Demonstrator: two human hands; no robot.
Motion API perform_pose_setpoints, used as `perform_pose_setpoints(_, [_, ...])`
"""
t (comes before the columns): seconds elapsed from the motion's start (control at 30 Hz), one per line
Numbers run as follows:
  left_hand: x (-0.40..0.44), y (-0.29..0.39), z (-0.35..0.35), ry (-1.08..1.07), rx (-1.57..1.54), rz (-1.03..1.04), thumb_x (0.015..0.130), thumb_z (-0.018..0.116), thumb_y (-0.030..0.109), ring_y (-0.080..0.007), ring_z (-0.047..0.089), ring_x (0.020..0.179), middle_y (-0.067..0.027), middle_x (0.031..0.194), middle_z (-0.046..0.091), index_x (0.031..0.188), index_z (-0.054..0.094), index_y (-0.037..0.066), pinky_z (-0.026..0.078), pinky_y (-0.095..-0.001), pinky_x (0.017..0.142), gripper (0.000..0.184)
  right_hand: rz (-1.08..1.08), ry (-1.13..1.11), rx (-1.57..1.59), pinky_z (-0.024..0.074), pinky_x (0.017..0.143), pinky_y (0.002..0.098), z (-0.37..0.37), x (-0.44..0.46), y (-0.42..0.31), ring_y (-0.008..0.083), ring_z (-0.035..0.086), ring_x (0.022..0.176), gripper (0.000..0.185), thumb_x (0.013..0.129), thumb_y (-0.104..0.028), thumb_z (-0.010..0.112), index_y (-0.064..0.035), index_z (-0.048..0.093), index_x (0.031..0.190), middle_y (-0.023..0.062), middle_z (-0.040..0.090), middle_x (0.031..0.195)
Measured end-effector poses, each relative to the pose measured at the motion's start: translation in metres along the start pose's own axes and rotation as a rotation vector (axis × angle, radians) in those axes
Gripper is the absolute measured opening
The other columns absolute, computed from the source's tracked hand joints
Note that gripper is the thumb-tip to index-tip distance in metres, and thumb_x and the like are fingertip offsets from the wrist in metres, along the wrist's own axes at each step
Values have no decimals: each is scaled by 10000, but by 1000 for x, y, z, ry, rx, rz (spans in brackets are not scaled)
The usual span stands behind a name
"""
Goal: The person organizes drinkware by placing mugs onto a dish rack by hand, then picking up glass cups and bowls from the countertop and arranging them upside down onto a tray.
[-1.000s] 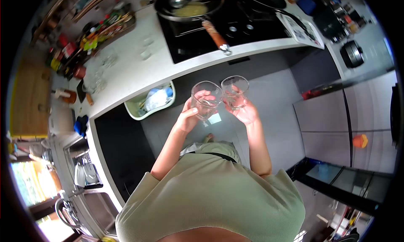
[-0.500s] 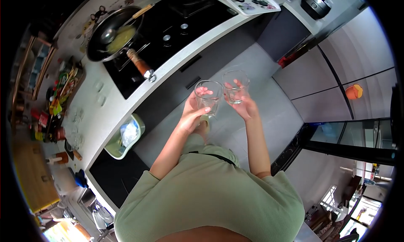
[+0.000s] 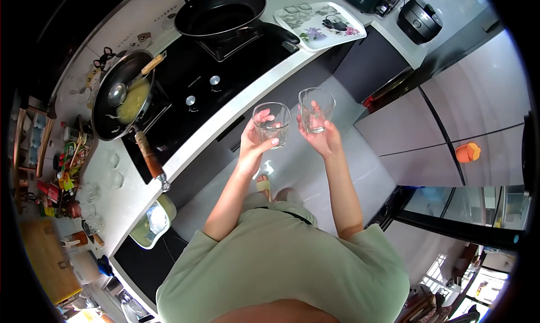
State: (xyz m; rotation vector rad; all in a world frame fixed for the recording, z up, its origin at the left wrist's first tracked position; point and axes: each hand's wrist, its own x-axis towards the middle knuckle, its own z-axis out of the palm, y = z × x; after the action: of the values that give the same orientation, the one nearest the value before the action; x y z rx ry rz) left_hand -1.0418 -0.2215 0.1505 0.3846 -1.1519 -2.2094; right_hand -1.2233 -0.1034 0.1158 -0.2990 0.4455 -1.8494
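Mid-frame, the left hand curls round one glass, the right hand round another glass; packets, far left, show unreadable print.

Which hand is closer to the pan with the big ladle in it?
Left. The left hand is to the right of the pan, not touching it; the right hand is farther right.

I look forward and steeply down from the wearer's head through one wide, round-edged view: shirt close at bottom centre, hands mid-frame, desk farther off, upper left.
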Motion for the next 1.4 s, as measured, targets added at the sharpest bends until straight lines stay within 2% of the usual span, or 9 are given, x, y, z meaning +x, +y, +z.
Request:
perform_pose_setpoints(0.3, [83, -49, 55, 114, 86, -38, 718, 708, 110, -240, 538, 1119, -109, 1240, 510, 1404, 313, 76, 405, -407, 1001, 793, 58, 100, -49, 373, 1026, 397, -63, 38, -100, 310, 415, 1252, 733, 706, -211, 745, -182, 402, 1353, 130, 365, 1421])
perform_pose_setpoints(0.33, [96, -58, 63, 132, -9, -11, 716, 707, -17, -214, 566, 1077, -112, 1226, 519, 1410, 288, 60, 461, -343, 931, 814, 74, 114, -45, 373, 1025, 396, -73, 40, -114, 310, 411, 1256, 725, 713, -209, 738, -183, 402, 1354, 129, 360, 1425])
perform_pose_setpoints(0.53, [155, -109, 128, 313, -63, 54, 780, 649, -8, -205, 564, 1104, -125, 1266, 530, 1279, 386, 86, 465, -334, 933, 571, 168, 106, -134, 406, 991, 395, -136, 53, -211, 301, 463, 1213, 662, 786, -200, 676, -161, 375, 1375, 152, 376, 1425])
perform_pose_setpoints(0.77, [206, -142, 166, 368, -74, 79, 782, 648, -13, -197, 561, 1091, -109, 1252, 530, 1231, 392, 97, 477, -329, 907, 528, 153, 137, -248, 436, 946, 387, -168, 73, -294, 283, 507, 1157, 604, 845, -191, 638, -131, 363, 1379, 172, 431, 1381])
perform_pose_setpoints(0.8, [215, -149, 168, 381, 25, 112, 807, 637, 71, -271, 526, 1155, -130, 1292, 497, 1221, 409, 97, 461, -475, 974, 474, 154, 133, -231, 438, 939, 385, -173, 79, -301, 280, 510, 1149, 602, 849, -191, 636, -132, 362, 1381, 168, 440, 1373])
perform_pose_setpoints(0.9, [238, -159, 171, 387, 2, 139, 809, 638, 70, -273, 525, 1156, -127, 1291, 491, 1215, 410, 95, 470, -485, 967, 466, 166, 162, -187, 444, 904, 367, -183, 99, -320, 248, 510, 1141, 592, 861, -166, 619, -121, 358, 1391, 140, 475, 1339])
perform_pose_setpoints(1.17, [324, -156, 161, 360, 128, 125, 819, 659, 118, -265, 535, 1156, -94, 1301, 476, 1327, 410, 47, 496, -460, 936, 570, 199, 132, -238, 442, 849, 334, -208, 187, -354, 222, 526, 1077, 524, 882, -216, 611, -119, 421, 1361, 112, 512, 1291])
perform_pose_setpoints(1.3, [377, -151, 158, 400, 135, 203, 759, 720, 60, -176, 564, 1082, -94, 1268, 523, 1330, 441, 44, 457, -322, 930, 635, 203, 137, -256, 434, 846, 317, -208, 235, -373, 211, 531, 1071, 510, 882, -247, 614, -120, 436, 1343, 114, 524, 1279])
perform_pose_setpoints(1.4, [411, -137, 156, 389, 315, 200, 703, 767, 18, -180, 573, 1044, -122, 1217, 540, 1327, 414, 38, 475, -308, 911, 717, 166, 169, -254, 427, 842, 312, -210, 275, -384, 188, 537, 1062, 499, 874, -246, 623, -125, 445, 1325, 116, 538, 1268])
